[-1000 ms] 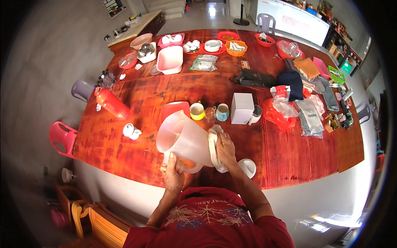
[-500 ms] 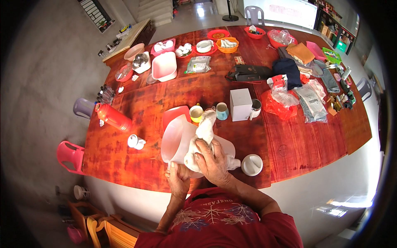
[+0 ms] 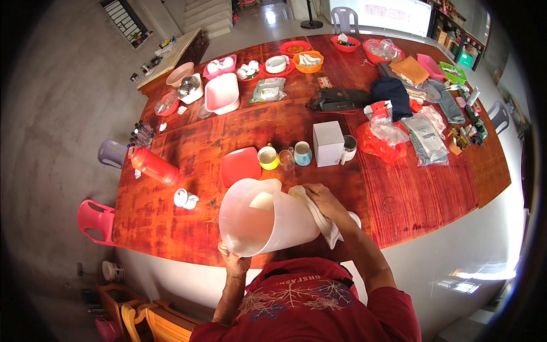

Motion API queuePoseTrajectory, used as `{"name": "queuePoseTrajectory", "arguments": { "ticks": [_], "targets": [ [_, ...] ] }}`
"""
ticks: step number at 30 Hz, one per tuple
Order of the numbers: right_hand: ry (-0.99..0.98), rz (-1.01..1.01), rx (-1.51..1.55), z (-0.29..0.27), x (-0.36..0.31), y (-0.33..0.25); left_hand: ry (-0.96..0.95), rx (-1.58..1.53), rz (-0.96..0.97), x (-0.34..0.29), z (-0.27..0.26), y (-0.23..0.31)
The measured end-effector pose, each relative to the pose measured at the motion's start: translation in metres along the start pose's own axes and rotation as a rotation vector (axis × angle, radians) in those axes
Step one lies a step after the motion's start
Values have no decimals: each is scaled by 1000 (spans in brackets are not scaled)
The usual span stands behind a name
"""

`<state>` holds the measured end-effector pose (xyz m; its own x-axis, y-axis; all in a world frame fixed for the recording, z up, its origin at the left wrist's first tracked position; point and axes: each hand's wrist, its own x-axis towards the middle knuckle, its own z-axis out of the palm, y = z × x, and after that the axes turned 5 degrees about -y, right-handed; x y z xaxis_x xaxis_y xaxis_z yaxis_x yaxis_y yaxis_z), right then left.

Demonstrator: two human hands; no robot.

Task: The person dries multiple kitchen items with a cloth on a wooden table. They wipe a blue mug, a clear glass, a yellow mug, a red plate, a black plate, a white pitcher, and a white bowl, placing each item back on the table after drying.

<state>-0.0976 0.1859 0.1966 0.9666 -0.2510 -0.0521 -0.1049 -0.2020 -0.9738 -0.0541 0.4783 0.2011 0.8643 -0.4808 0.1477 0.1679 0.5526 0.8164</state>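
Observation:
A large translucent white plastic pitcher (image 3: 290, 225) lies tilted in front of me, its wide mouth with the spout turned to the left. My left hand (image 3: 233, 260) grips its rim at the lower left, with part of the fingers hidden behind the wall. My right hand (image 3: 322, 200) presses a white cloth (image 3: 326, 225) against the bottom end of the pitcher. Beyond the mouth lies a red plastic tray (image 3: 240, 166). A yellow mug (image 3: 268, 158), a clear glass cup (image 3: 286, 160) and a blue mug (image 3: 303, 154) stand farther off.
Right of the mugs stand a white box (image 3: 329, 143) and a dark-mouthed mug (image 3: 349, 147). A red thermos (image 3: 154, 165) and white cup (image 3: 185, 198) are on the left. Bowls, including a pink basin (image 3: 222, 94), line the far side. A white round lid (image 3: 356, 219) is partly hidden by my right forearm.
My right hand and the cloth have moved from the pitcher's near side to its bottom end at the right. The pitcher has turned, so its mouth and inside show more.

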Motion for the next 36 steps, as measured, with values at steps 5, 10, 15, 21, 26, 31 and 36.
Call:
{"name": "queuePoseTrajectory", "arguments": {
  "ticks": [5,10,15,21,26,31,36],
  "targets": [
    [251,-286,-11,26,-32,-55,-44,238,77,4,-1,2],
    [497,-526,-104,38,-65,-113,88,140,-12,7,47,15],
    [533,-434,-53,43,-74,-101,-81,297,32,1,34,5],
    [-70,-207,421,-2,-44,-87,-243,391,-33,-1,47,26],
    [-285,-110,699,-2,-42,-92,-370,356,-174,-5,51,36],
    [-553,-295,372,6,-50,-96,-638,510,-78,-1,53,37],
    [-754,-521,39,6,-22,-90,-792,559,-39,3,62,38]
  ]
}}
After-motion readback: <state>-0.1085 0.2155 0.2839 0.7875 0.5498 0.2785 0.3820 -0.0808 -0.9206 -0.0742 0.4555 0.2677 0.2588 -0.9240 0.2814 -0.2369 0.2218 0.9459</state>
